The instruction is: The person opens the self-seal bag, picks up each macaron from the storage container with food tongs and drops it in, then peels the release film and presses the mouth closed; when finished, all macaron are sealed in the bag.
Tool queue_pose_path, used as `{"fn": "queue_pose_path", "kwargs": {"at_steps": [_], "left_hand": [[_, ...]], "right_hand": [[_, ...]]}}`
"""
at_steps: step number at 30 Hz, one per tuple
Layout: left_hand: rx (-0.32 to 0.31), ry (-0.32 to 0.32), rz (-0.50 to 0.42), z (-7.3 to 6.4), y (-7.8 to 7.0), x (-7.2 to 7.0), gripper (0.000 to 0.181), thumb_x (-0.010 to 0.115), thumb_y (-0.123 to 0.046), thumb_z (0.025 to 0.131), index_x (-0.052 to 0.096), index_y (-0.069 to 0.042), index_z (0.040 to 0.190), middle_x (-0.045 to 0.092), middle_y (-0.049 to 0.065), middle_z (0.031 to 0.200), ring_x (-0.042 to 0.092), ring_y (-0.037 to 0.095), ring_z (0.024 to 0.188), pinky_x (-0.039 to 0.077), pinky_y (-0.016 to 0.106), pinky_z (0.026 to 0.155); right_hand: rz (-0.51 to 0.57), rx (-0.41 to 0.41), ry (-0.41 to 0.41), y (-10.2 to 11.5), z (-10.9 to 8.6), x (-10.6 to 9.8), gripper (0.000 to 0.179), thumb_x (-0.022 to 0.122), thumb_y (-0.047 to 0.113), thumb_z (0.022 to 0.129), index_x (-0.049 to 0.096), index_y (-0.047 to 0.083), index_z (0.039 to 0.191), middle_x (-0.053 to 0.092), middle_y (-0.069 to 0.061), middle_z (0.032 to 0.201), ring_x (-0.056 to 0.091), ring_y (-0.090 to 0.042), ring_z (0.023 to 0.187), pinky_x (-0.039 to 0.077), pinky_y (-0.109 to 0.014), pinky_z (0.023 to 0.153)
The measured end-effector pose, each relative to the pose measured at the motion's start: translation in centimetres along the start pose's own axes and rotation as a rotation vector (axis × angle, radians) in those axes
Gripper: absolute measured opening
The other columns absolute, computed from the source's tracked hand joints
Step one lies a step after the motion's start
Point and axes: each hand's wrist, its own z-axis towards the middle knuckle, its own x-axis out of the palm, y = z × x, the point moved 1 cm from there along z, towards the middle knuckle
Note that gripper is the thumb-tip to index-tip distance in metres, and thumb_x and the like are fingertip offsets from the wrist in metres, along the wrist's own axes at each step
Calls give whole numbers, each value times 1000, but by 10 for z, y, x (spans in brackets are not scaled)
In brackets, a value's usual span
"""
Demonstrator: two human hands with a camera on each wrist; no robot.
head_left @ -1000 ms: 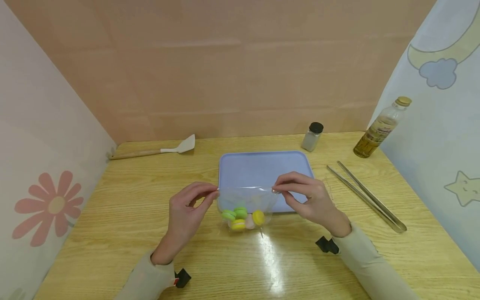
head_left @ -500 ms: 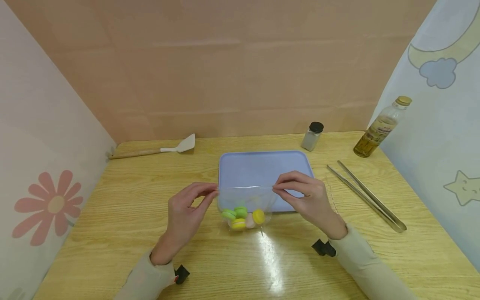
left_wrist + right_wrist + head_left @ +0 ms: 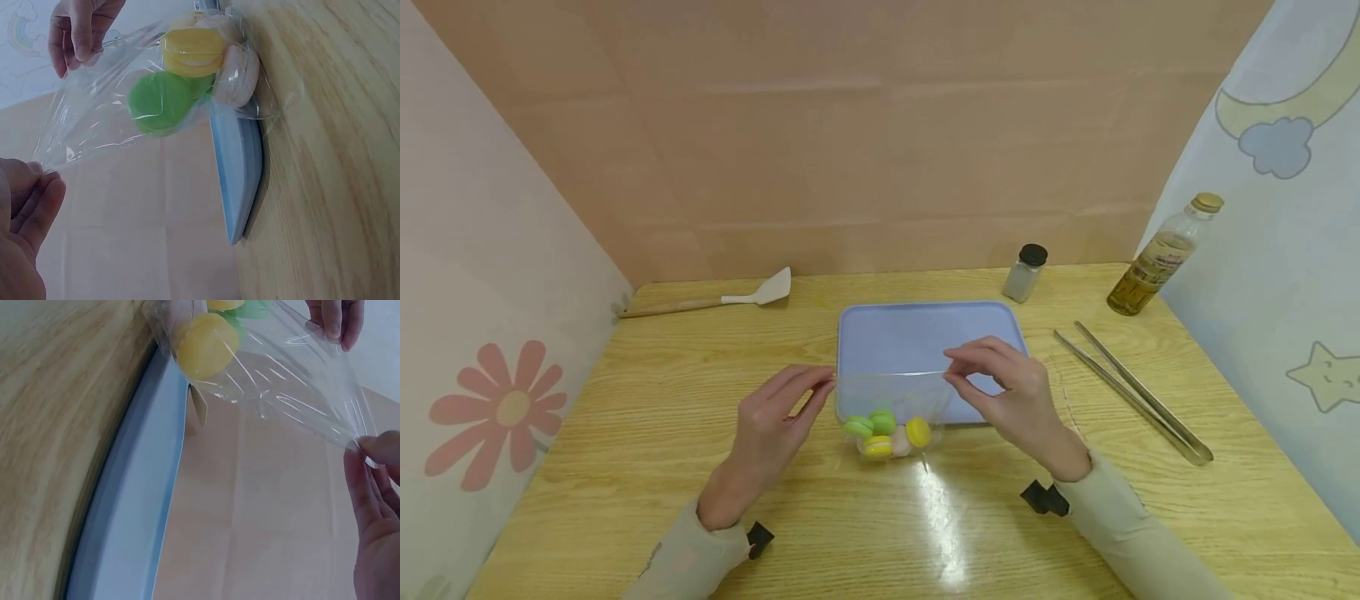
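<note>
A clear plastic bag (image 3: 895, 400) with several macarons in its bottom hangs stretched between both hands, in front of a blue tray (image 3: 925, 333). My left hand (image 3: 775, 421) pinches the bag's top left corner between thumb and fingers. The top right corner is pinched by my right hand (image 3: 1007, 392). Inside lie green (image 3: 160, 103), yellow (image 3: 194, 51) and pale pink macarons (image 3: 237, 76). In the right wrist view, a yellow macaron (image 3: 207, 346) shows near the bag's bottom edge, close by the tray's side. The bag's top edge runs straight across.
A white spatula (image 3: 771, 289) with a wooden handle lies at the back left. Behind the tray stands a black-capped jar (image 3: 1024, 273). An oil bottle (image 3: 1157, 262) is at the back right, and metal tongs (image 3: 1135, 396) lie right of the tray.
Both hands keep hold of the bag's corners and have barely moved. The right wrist has shifted slightly left, and its index finger has lifted a little at the corner.
</note>
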Motion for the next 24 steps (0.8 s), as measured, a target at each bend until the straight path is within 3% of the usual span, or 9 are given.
{"fn": "queue_pose_path", "kwargs": {"at_steps": [3,6,13,19,24], "left_hand": [[-15,12,-22,0,0,0,17,69,-11,99,75,5,101,73,10,94,72,20,77,58,25,70],[-39,26,-41,-2,0,0,14,70,-9,97,75,3,102,73,10,94,71,20,77,58,24,72],[-52,55,-65,-4,2,2,17,64,-11,101,73,3,105,71,9,95,68,19,77,57,25,70],[-109,118,-89,-1,1,6,21,65,2,92,71,1,113,67,7,95,63,18,80,52,20,73],[-184,216,-85,5,-1,12,33,70,1,89,67,-2,122,63,6,98,60,20,85,53,30,72]], "right_hand": [[95,25,43,0,1,-1,49,78,-21,70,70,-4,115,67,-17,105,69,-22,79,57,-24,76],[147,68,108,1,3,-1,54,79,-20,70,68,-3,120,65,-15,110,66,-21,82,56,-25,77],[7,147,253,2,14,8,48,89,6,75,71,10,120,64,1,108,55,-12,76,47,-24,70],[-48,129,320,3,25,19,28,88,14,80,76,12,104,64,3,100,52,-14,70,43,-26,58],[-72,139,339,8,28,23,16,85,14,83,76,12,96,65,7,94,49,-9,69,43,-26,57]]}}
